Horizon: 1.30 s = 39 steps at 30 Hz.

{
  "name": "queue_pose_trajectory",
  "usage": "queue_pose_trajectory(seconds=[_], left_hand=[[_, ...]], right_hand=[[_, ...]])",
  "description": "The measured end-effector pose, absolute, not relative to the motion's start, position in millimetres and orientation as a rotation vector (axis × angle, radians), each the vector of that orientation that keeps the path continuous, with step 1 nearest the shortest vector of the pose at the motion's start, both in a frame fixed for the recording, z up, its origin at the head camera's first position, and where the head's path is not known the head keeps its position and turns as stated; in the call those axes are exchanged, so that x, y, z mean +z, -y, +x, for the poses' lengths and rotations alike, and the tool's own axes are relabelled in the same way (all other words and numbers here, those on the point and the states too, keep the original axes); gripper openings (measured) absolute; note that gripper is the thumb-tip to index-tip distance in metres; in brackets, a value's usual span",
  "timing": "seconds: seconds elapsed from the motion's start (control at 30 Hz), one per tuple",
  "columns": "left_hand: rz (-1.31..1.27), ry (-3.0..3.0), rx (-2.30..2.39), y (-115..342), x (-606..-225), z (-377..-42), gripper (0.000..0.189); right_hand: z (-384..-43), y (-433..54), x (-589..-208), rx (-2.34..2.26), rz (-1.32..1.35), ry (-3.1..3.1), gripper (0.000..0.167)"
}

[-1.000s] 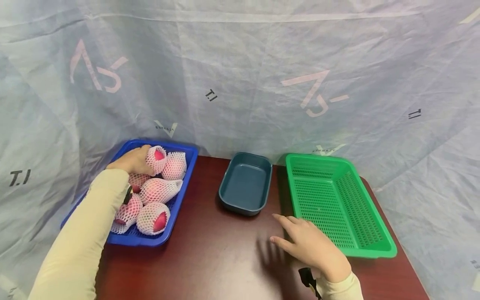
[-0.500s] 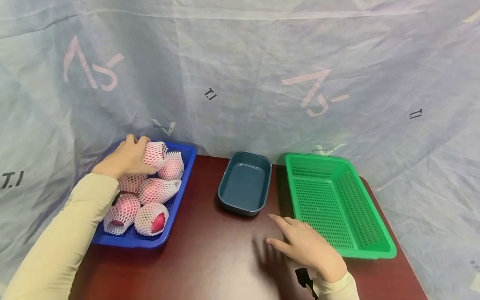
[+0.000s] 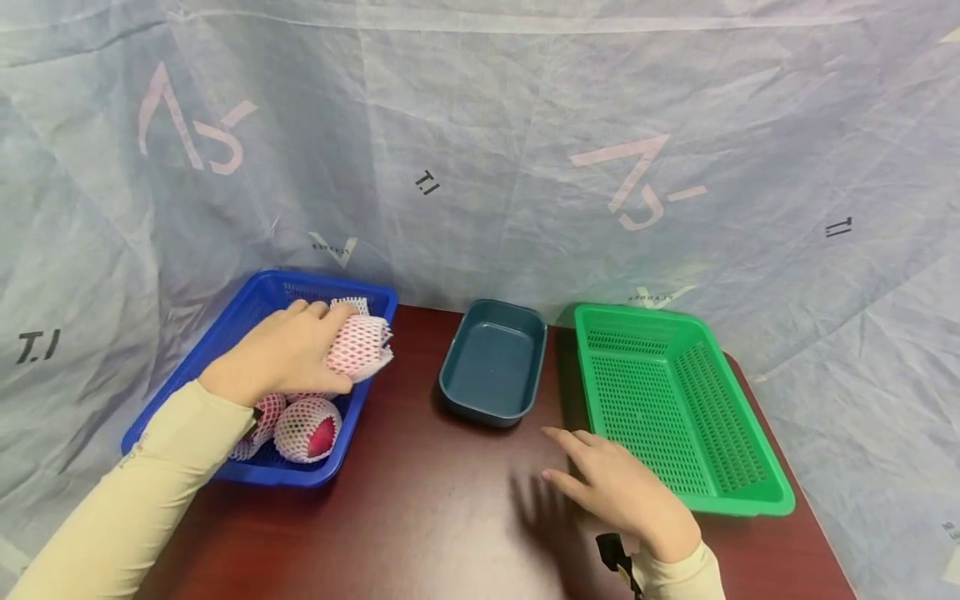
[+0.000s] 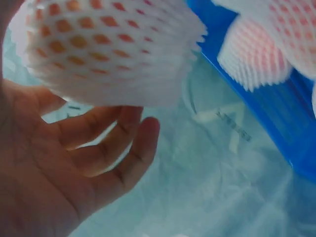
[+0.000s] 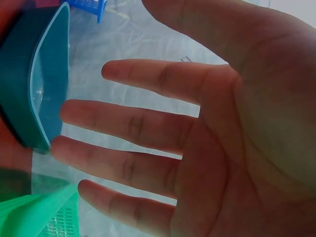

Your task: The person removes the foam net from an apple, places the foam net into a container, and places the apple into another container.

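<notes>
Net-wrapped fruit point(image 3: 357, 347): gripped in left hand point(image 3: 288, 348) over right side of blue basket point(image 3: 292, 476). Right hand point(image 3: 624, 487): spread wide above table point(image 3: 427, 508), near green basket point(image 3: 738, 505).

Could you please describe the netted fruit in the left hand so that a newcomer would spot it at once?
On the reddish table, find the blue basket at the head view's left. At its right rim, the left hand grips a pinkish, white-netted fruit. Unlike the netted neighbours in the basket, it is in a hand.
</notes>
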<state>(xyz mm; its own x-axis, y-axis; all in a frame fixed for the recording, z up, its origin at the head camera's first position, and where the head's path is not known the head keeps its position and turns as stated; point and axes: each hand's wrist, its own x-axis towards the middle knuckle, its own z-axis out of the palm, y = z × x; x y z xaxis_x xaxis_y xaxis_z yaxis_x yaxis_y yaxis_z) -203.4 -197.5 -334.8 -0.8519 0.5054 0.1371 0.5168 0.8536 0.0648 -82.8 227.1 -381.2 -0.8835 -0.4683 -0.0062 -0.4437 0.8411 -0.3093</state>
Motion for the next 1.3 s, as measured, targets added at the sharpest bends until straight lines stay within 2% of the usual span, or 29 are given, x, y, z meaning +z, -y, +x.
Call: queue_pose_trajectory(seconds=[0.17, 0.4, 0.5, 0.8, 1.07, 1.3], left_hand=[[-0.906, 2.939, -0.353, 180, -340, -189, 0.092], [-1.048, 2.862, -0.364, 149, -346, -164, 0.092], [-1.106, 2.807, -0.348, 135, -347, -157, 0.091], [-1.176, 2.761, -0.263, 102, -349, -153, 0.094], [-1.254, 2.659, -0.286, 81, -353, -153, 0.089], [-1.3, 2.597, -0.289, 69, -353, -152, 0.088]], right_hand=[[-83, -229, -379, -0.436, -0.74, -2.983, 0.051], [-89, -230, -380, -0.491, -0.955, -3.16, 0.025], [-91, -230, -379, -0.541, -1.006, -3.212, 0.021], [-102, -222, -377, -0.762, -1.099, -3.215, 0.023], [-115, -203, -379, -0.987, -1.231, -3.159, 0.022], [-115, -188, -379, -0.94, -1.236, -3.118, 0.033]])
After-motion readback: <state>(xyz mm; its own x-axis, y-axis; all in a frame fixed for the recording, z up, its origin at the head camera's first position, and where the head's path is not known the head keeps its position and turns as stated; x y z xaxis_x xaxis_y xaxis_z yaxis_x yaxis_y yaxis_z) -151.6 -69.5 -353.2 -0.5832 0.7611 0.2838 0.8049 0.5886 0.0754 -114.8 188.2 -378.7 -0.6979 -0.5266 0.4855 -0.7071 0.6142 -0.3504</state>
